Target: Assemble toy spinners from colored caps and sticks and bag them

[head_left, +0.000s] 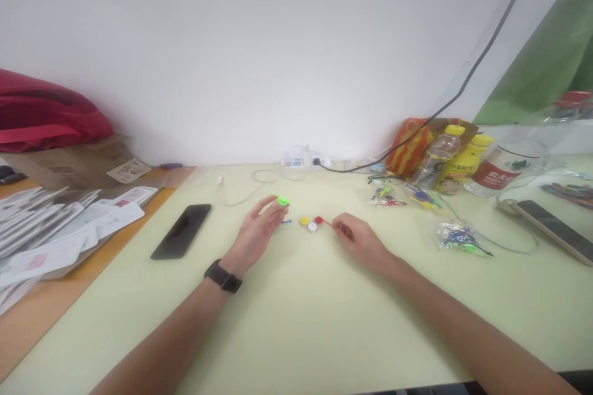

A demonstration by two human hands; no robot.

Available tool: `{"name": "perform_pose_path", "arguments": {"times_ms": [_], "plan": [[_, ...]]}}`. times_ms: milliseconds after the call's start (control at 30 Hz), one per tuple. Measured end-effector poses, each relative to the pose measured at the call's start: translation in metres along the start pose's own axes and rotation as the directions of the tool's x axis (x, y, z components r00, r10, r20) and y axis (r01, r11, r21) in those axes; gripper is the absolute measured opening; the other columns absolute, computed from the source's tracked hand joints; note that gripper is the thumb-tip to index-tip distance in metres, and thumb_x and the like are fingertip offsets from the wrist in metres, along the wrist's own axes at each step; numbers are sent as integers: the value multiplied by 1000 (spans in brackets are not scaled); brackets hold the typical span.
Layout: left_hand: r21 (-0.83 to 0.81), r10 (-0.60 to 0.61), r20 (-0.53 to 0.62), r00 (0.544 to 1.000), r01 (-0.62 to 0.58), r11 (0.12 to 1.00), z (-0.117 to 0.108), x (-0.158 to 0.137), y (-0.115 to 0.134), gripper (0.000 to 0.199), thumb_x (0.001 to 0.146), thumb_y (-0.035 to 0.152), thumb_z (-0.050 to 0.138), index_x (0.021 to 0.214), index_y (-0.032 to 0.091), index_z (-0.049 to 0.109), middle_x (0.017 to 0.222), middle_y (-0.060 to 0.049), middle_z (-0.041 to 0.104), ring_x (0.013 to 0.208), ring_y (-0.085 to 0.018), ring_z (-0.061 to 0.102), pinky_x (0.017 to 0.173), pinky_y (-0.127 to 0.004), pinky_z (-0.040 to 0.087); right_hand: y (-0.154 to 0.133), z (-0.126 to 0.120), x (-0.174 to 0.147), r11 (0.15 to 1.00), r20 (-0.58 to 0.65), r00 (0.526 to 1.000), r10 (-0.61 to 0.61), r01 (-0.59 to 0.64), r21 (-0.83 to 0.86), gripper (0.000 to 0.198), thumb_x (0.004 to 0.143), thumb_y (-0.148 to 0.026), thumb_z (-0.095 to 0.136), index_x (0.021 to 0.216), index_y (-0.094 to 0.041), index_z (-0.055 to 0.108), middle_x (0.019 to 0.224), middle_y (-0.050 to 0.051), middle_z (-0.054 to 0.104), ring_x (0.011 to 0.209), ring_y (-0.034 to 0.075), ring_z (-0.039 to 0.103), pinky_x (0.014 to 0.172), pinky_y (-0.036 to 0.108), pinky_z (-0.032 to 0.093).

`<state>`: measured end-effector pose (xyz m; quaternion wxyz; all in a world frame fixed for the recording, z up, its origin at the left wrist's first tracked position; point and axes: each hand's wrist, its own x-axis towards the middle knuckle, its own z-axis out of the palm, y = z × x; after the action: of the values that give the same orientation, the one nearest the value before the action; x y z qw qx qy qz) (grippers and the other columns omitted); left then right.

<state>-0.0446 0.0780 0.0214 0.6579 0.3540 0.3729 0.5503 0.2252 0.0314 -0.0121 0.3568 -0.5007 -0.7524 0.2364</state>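
My left hand [256,231], with a black watch on its wrist, is raised over the table and pinches a small bright green round piece [283,201] at its fingertips. A small blue piece [287,221] shows just right of those fingers. My right hand [360,237] is closed around the end of a thin red stick [327,223]. That stick points left to a red disc [319,220]; whether the two are one part I cannot tell. Beside the red disc are a yellow disc [304,221] and a white disc [312,228].
A black phone [181,232] lies at left, near piled papers [55,228] and a cardboard box [69,163]. Bagged colored parts [458,236], a yellow bottle [463,163], a large bottle [503,166] and another phone [556,229] occupy the right. A black cable [463,83] crosses behind.
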Motion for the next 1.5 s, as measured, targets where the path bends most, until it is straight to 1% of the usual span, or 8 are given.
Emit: {"name": "perform_pose_path", "arguments": {"times_ms": [300, 500, 733, 867, 1033, 1133, 1267, 1500], "plan": [[-1, -6, 4, 1000, 6, 1000, 0, -1, 0, 36, 80, 24, 85, 113, 16, 70, 113, -10, 77, 107, -17, 72, 97, -25, 55, 3, 0, 2, 998, -4, 1000, -18, 17, -55, 16, 94, -16, 47, 99, -22, 61, 94, 2, 67, 77, 16, 58, 70, 29, 44], [9, -2, 25, 1000, 2, 1000, -3, 1, -2, 33, 82, 26, 84, 112, 16, 72, 113, -10, 77, 106, -16, 72, 99, -25, 54, 5, -9, 1, 998, -17, 1000, -19, 18, -61, 21, 88, -12, 51, 102, -22, 63, 86, 1, 66, 71, 15, 57, 66, 28, 44], [46, -29, 51, 998, 26, 999, 0, -1, -1, 26, 84, 25, 81, 108, 16, 75, 115, -10, 77, 107, -19, 72, 100, -28, 53, 1, -16, -1, 999, 68, 997, -31, 33, -17, 19, 78, -7, 52, 88, -21, 59, 76, -2, 57, 65, 13, 51, 61, 26, 40], [-32, -81, 41, 996, 82, 996, 2, -2, 2, 19, 93, 26, 68, 104, 13, 75, 107, -12, 78, 106, -24, 73, 96, -31, 56, -1, -15, -2, 1000, 111, 994, -14, 12, 17, 19, 76, -8, 53, 87, -21, 60, 73, -3, 53, 63, 13, 48, 60, 26, 38], [-111, -192, 64, 979, 198, 974, 3, -5, 7, 50, 100, 49, 52, 107, 6, 74, 103, -18, 77, 101, -27, 74, 93, -34, 56, -4, -16, -3, 999, 142, 990, 2, -8, 44, 19, 76, -9, 54, 88, -21, 60, 71, -4, 51, 62, 13, 48, 59, 25, 38], [-96, -209, 92, 974, 217, 971, 5, -7, 7, 55, 97, 56, 55, 106, 5, 74, 100, -18, 77, 101, -29, 73, 92, -34, 56, -8, -16, -4, 999, 151, 988, 0, -6, 41, 18, 74, -8, 54, 86, -21, 60, 70, -4, 50, 61, 13, 47, 58, 25, 37], [-41, -216, 95, 972, 220, 975, 5, -7, 4, 47, 95, 52, 61, 103, 8, 75, 95, -14, 76, 93, -26, 73, 90, -34, 55, -15, -17, -4, 1000, 164, 986, -17, 15, 12, 17, 72, -8, 54, 82, -21, 58, 69, -4, 50, 61, 12, 47, 57, 24, 35], [186, -135, 146, 980, 107, 977, 4, -8, -3, 35, 83, 38, 80, 108, 15, 76, 104, -11, 75, 96, -22, 70, 87, -31, 51, -16, -17, -5, 1000, 148, 989, -12, 12, -5, 18, 73, -7, 54, 83, -20, 60, 71, -4, 51, 63, 12, 47, 58, 24, 35]]}}
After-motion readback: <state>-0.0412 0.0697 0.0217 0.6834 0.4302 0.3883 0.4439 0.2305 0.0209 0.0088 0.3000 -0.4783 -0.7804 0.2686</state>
